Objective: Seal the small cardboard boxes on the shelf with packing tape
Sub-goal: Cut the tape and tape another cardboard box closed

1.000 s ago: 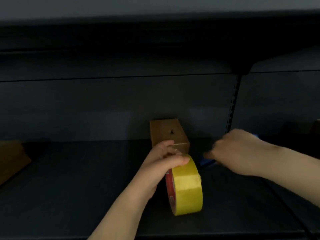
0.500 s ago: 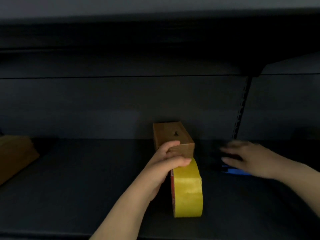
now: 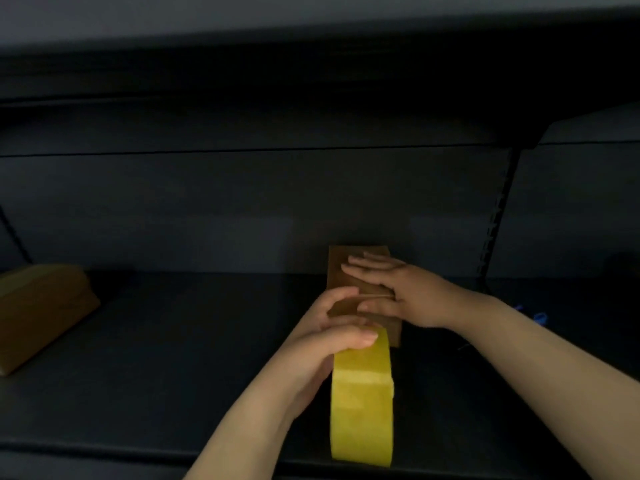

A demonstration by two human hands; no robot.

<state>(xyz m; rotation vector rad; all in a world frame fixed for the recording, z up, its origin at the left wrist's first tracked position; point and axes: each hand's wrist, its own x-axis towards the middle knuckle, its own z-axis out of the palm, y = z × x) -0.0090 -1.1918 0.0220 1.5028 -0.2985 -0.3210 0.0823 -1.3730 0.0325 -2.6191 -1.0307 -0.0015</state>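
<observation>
A small brown cardboard box (image 3: 337,271) stands on the dark shelf (image 3: 173,341), its long side running away from me. My right hand (image 3: 398,292) lies flat on the box's top, fingers spread, pressing it down. My left hand (image 3: 332,327) grips the top of a wide yellow tape roll (image 3: 360,407) that stands on edge right in front of the box; its fingers also touch the box's near end. The tape strip between roll and box is hidden by my hands.
A larger cardboard box (image 3: 38,313) lies tilted at the shelf's left edge. A small blue object (image 3: 538,318) sits at the right behind my right forearm. A slotted upright (image 3: 495,220) rises at the back right, and an upper shelf hangs overhead.
My right hand left the blue object on the right and moved left onto the top of the small box. My left hand stayed on the tape roll.
</observation>
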